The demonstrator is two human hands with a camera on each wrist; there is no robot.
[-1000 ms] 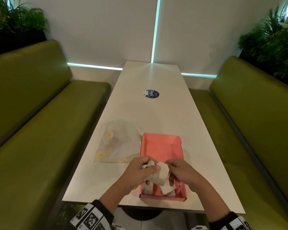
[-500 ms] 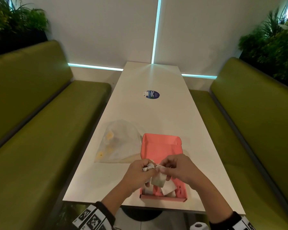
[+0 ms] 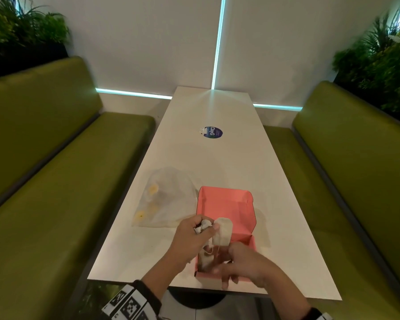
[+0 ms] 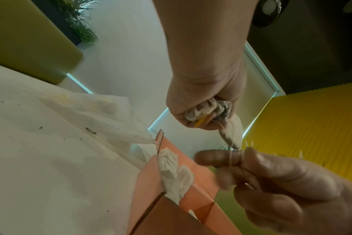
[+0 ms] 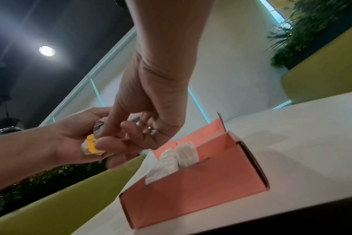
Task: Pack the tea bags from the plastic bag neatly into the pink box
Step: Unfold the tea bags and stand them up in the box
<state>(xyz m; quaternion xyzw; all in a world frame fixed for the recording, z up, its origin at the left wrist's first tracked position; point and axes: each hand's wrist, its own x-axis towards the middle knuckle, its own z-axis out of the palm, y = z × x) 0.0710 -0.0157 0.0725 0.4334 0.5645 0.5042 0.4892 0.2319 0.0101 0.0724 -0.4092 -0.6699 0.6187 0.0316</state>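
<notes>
Pink box sits at the near table edge, a few tea bags standing inside. Since half a second ago the right hand has been pulled down from the bunch, fingers curled, a string drawn across one finger; whether it is pinched cannot be told. Left hand is clenched on the bunch, one bag dangling free. Separation looks under way; plastic bag lies beside the box.

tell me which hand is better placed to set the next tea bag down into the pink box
Right, probably. The right hand is low over the pink box and pinches the string of the dangling tea bag. The left hand is higher, gripping a bunch of tea bags.
</notes>
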